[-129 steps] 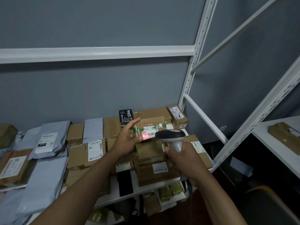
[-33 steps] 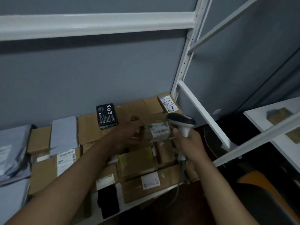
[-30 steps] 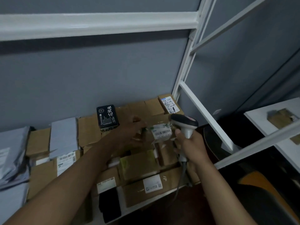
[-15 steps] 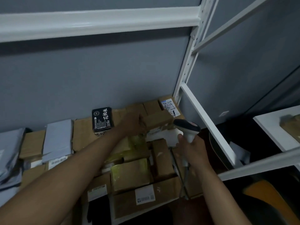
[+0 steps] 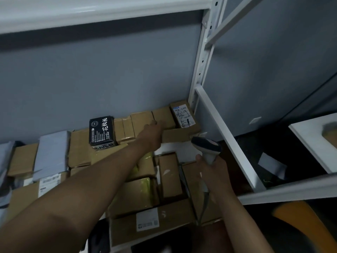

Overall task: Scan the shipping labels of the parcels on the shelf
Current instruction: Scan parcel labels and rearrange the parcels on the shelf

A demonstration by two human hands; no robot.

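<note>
Under left fingers point(image 5: 155, 125), seemingly, brown parcel point(image 5: 177, 135).

The left hand point(image 5: 152, 133) hides its fingers (grip unclear) behind a box point(image 5: 177, 135).

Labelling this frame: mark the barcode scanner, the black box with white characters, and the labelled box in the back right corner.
barcode scanner point(image 5: 206, 146), head view, on top of its dark head.
black box point(image 5: 101, 130), head view, middle of its printed top face.
labelled corner box point(image 5: 183, 115), head view, on its white shipping label.
</note>
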